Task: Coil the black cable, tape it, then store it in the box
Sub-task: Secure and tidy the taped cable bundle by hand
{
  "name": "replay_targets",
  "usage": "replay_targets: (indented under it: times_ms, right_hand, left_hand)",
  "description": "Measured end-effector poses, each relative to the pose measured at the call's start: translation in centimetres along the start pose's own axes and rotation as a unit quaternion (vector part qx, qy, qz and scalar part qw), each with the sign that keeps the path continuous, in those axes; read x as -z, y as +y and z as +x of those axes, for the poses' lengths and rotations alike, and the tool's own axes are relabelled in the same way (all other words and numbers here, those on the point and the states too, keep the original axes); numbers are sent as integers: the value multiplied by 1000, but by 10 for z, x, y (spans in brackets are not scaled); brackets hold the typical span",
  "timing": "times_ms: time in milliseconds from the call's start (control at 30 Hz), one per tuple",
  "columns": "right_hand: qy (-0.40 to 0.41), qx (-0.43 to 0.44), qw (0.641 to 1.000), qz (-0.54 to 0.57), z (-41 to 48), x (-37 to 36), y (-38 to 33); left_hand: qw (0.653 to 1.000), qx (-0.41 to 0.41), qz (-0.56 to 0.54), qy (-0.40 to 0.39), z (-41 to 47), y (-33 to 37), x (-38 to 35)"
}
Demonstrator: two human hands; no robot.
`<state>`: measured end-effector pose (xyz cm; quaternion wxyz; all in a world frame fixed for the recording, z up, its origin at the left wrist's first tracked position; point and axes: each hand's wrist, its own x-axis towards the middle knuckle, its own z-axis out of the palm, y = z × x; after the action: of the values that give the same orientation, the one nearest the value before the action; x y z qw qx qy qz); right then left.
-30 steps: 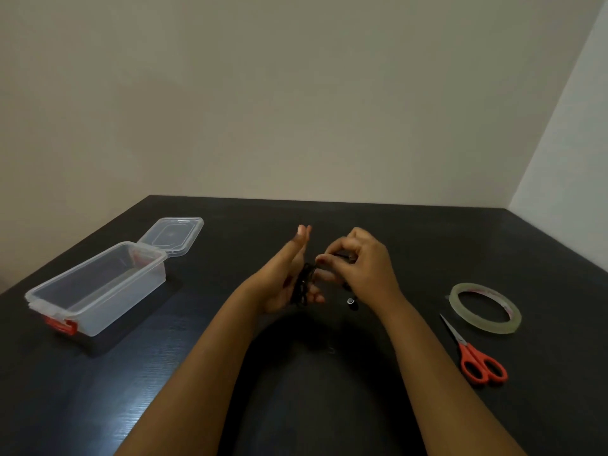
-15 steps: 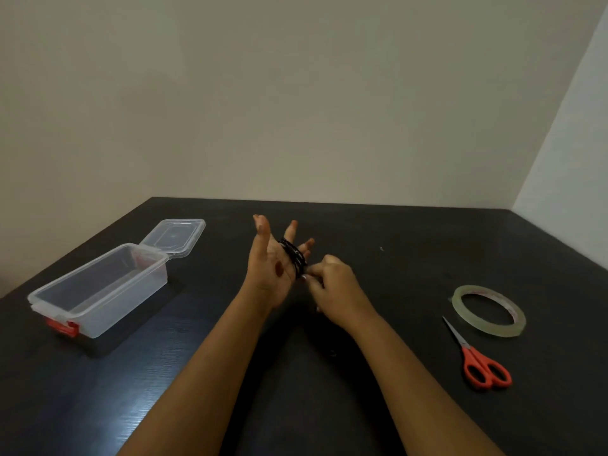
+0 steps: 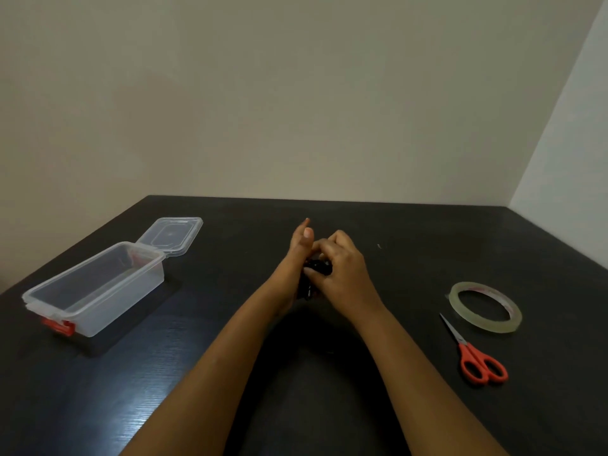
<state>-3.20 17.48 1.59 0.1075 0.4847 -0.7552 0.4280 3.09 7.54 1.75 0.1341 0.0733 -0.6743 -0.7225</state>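
Black cable (image 3: 316,270) wraps the straight-fingered left hand (image 3: 295,258); right hand (image 3: 343,269) pinches it. Best to wind loops snug and even.

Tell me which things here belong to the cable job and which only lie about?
Job: black cable between left hand and right hand, tape roll, open clear box, probably scissors.
Lying about: only a pale speck on the table.
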Motion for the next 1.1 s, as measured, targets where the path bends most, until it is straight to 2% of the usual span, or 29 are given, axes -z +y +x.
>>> replay_targets:
  times_ms: [67,133,200,267,333,500,600,667,733,800,900,1000,1100]
  right_hand:
    - [-6,-23,1000,-21,1,-2,3]
    - [-31,-92,995,12,2,-1,8]
    - [-97,-180,971,121,3,0,10]
    - [-160,-231,926,252,1,-2,9]
    - [-169,-238,912,290,0,-4,8]
    - [-78,-232,946,213,1,-7,6]
    - [-34,-210,961,175,1,-11,8]
    - [-4,-183,977,111,2,-11,10]
    - [-11,-160,983,84,4,-9,11]
    - [-44,-177,976,117,4,-10,13]
    - [-110,-231,939,228,3,-13,14]
    - [-103,-257,922,271,5,-13,15]
    - [-101,-261,912,299,6,-10,18]
  left_hand:
    - [999,21,39,3,-2,1,2]
    - [998,40,57,-3,-3,3,5]
    - [997,64,47,-26,-4,5,8]
    - [997,65,18,-45,-6,5,10]
    - [997,66,-12,-45,-6,4,12]
    - [993,103,-49,-25,-6,8,13]
    - [993,115,-13,25,-3,5,11]
    - [992,104,23,65,0,1,13]
    - [992,103,32,69,1,1,15]
    - [992,111,24,47,-1,4,14]
    - [993,103,-40,28,-2,6,11]
    - [990,67,-115,36,0,5,14]
    - [988,53,-142,18,1,3,16]
